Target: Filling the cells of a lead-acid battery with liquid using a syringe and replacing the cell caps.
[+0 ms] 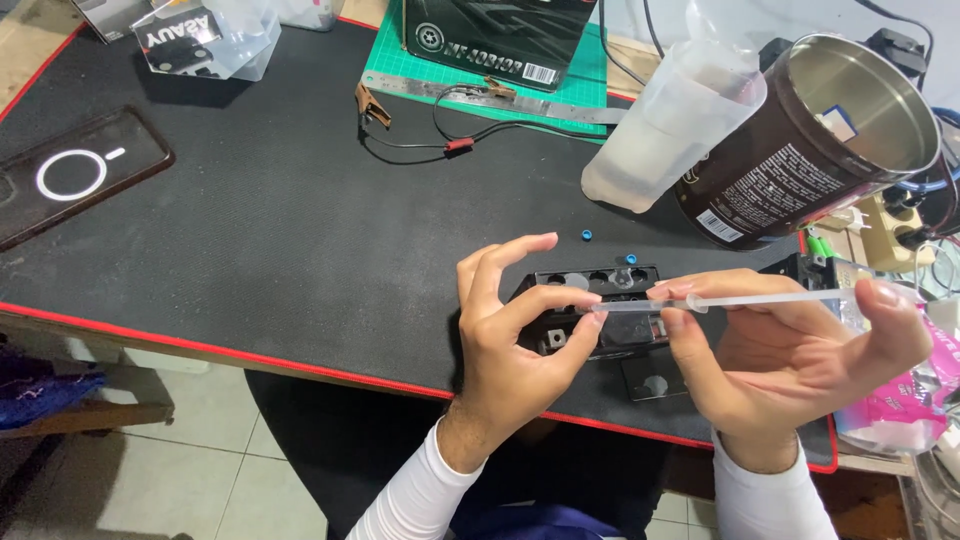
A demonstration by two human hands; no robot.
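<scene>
Clear plastic syringe (720, 300) held level over the small black battery (600, 310): left hand (510, 340) pinches its tip, right hand (800, 350) grips barrel and plunger end. Risk: a slipped pinch drips fluid onto the black mat (280, 220) beside the open cells.

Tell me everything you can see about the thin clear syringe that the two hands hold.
The syringe is a slim tube of clear plastic with a plunger drawn out to the right. It lies nearly level above a small black battery with open round holes. The left hand pinches its tip end between thumb and forefinger; the right hand holds the barrel and plunger end. Whether it holds liquid is unclear.
</scene>
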